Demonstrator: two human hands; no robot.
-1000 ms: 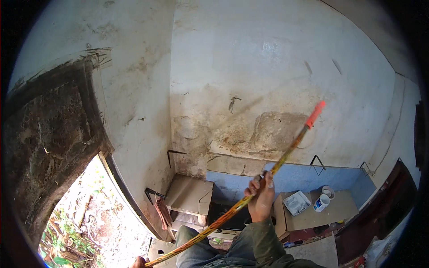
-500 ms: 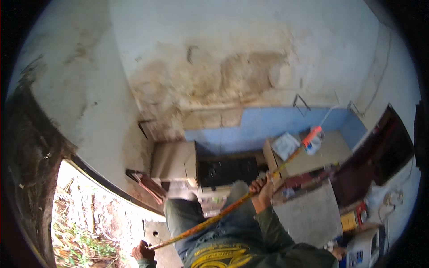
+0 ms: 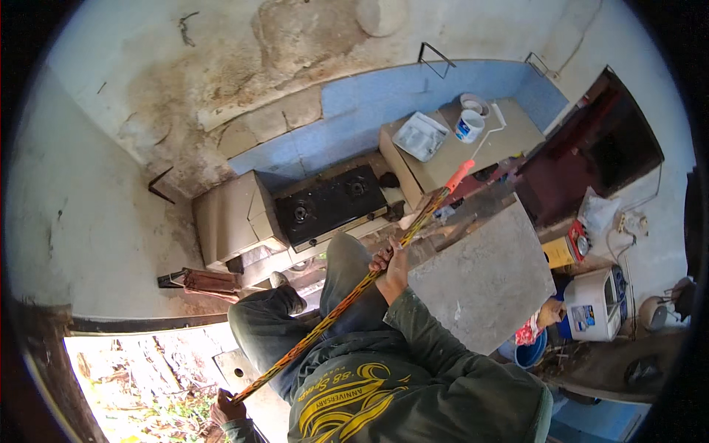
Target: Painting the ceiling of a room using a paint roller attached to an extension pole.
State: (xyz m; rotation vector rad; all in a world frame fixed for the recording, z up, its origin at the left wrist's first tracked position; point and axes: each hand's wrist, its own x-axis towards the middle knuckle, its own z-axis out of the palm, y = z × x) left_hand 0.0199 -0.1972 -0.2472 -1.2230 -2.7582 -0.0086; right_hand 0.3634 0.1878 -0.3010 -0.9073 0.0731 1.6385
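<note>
A paint roller with a slim white sleeve (image 3: 499, 116), a bent wire frame and an orange grip (image 3: 460, 176) is fixed to a long pole (image 3: 325, 323) patterned in yellow, red and black. Slanting across my body, the pole rises from lower left to upper right. My left hand (image 3: 224, 408) is closed around its lower end, beside the bright doorway. Further up, my right hand (image 3: 392, 272) wraps round the pole above my knee. The roller sleeve appears over the counter (image 3: 436, 171), beside a white paint bucket (image 3: 469, 127); I cannot tell whether they touch.
A whitish paint tray (image 3: 421, 136) and another bucket (image 3: 474, 103) stand on the counter. Left of them is a black gas stove (image 3: 330, 204). A grey tabletop (image 3: 487, 280) lies to my right. Metal brackets (image 3: 437, 60) jut from the stained wall.
My view has tilted down and turned, so the stove, tray and buckets show more fully. The roller sleeve now appears over the counter, rather than against the wall behind. Both hands keep their hold.
</note>
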